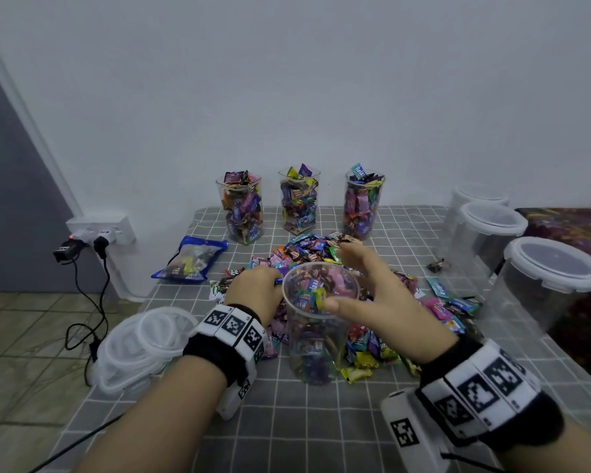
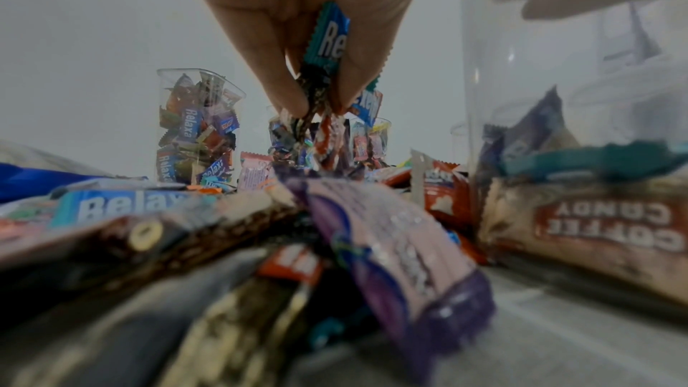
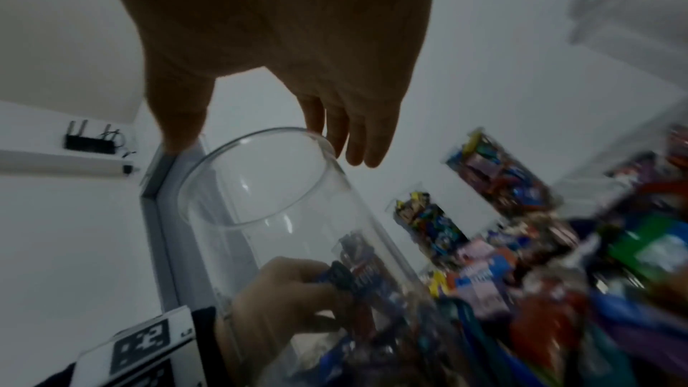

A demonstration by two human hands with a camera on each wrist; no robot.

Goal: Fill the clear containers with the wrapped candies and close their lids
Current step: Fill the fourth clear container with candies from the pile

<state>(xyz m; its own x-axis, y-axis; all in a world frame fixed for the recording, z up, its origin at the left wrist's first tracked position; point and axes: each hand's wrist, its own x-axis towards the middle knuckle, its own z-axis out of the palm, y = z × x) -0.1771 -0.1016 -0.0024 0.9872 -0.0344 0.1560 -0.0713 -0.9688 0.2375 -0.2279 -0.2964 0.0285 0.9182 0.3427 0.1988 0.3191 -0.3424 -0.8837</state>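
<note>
Right now the left hand (image 1: pixel 253 288) pinches a small bunch of wrapped candies (image 2: pixel 327 49) between thumb and fingertips, just above the loose candy pile (image 1: pixel 321 254) and just beside the near clear container (image 1: pixel 318 322). The right hand (image 1: pixel 372 295) arches over that container's open mouth, its thumb at the near rim and its fingers reaching past the far rim; the fingers look relaxed and hold no candy, and whether they actually grip the rim is hard to tell.

That container stands upright on the worktop (image 1: pixel 321 421) in front of the pile and looks partly filled, with room left near the top. Behind the pile, 3 filled containers (image 1: pixel 299 203) stand in a row by the wall, heaped to the brim and still without lids. To the right, 3 lidded empty tubs (image 1: pixel 553 268) wait, well apart from the hands. A stack of clear lids (image 1: pixel 144 346) sits at the left edge, near the left wrist, and a blue candy bag (image 1: pixel 191 259) lies beyond it.

By this showing the filling is well along; topping up this container and closing every lid remain.
</note>
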